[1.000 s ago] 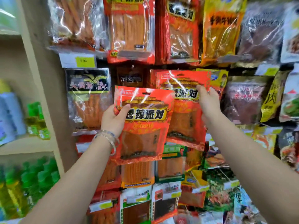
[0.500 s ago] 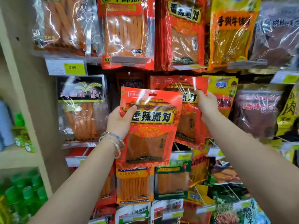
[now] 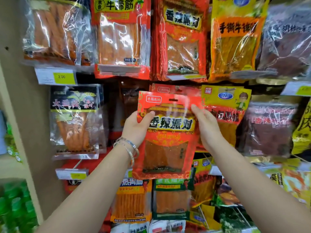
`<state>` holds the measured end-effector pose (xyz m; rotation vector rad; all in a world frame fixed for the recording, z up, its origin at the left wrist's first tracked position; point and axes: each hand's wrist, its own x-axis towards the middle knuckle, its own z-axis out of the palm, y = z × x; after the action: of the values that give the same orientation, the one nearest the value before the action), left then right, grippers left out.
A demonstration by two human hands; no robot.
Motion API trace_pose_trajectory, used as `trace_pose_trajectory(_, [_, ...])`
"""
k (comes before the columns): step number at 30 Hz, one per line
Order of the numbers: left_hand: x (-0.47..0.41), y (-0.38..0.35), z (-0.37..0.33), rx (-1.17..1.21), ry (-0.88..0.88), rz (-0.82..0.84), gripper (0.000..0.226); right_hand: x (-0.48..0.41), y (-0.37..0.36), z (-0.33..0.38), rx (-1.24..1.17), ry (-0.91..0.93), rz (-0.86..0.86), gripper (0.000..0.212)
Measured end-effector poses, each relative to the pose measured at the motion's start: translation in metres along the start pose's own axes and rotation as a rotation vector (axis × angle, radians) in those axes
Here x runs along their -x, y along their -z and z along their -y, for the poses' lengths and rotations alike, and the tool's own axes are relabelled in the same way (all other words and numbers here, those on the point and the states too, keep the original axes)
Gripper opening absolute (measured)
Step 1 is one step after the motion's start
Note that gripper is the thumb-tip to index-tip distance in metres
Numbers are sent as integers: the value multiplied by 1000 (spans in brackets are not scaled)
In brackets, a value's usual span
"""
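- 2 hands are holding 1 red packet [image 3: 168, 148] upright in front of a wall of hanging snack packets.
- The left hand [image 3: 136, 126] is gripping the packet's upper left edge, its thumb lying across the front and its other fingers hidden behind the packet.
- The right hand [image 3: 208, 128] is gripping the upper right edge, its thumb tip pressing on the front. Its other fingers are curling behind the packet, out of sight.
- Silver bracelets [image 3: 129, 147] are sitting on the left wrist.
- A second red packet [image 3: 161, 89] is hanging directly behind the held one, with only its top strip showing above it.
- A yellow packet [image 3: 225, 98] is hanging just beside the right hand, and a black-topped packet [image 3: 74, 118] is hanging well to the left of the left hand.
- A yellow price tag [image 3: 61, 76] reading 2.00 is sitting above the black-topped packet.
- Green bottles [image 3: 15, 204] are standing blurred on a shelf at the lower left.
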<state>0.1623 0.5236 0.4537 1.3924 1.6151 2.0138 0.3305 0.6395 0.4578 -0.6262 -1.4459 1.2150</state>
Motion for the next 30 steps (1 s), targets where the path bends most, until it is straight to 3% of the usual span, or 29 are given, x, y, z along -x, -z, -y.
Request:
trace_pose_trajectory(2, [-4,-9,-4,-15,-29,14,6,-3,4,8,-43,28,-26,31])
trace_pose_trajectory(5, [-11,-16,-17,16,-106,-20,39,-9,14,22,34,141,-78,38])
trace_pose_trajectory(7, [-15,-17,-26,-195,-314,-78,54,-15,20,29,105,215,-68,24])
trace_pose_trajectory(9, [-19,-23,-36,-433,-494,-25,59,-21,22,35,169,243,-75,22])
trace_pose_trajectory(13, [-19,-41,-46,-459,-483,148,64,-36,17,44,198,263,-94,30])
trace_pose_trajectory(17, [-16,-44,-48,-385,-457,132,64,-52,10,46,182,221,-119,25])
trace_pose_trajectory(22, [-18,-42,-45,-411,-475,135,63,-56,9,33,168,163,-140,53])
trace_pose_trajectory(24, [-20,-41,-41,-423,-496,121,64,-59,11,24,143,145,-149,55])
trace_pose_trajectory(27, [-21,-39,-29,-440,-539,106,67,-61,12,12,261,220,-185,41])
trace_pose_trajectory(30, [-19,-36,2,-566,-548,133,69,-43,19,-6,451,434,-290,59])
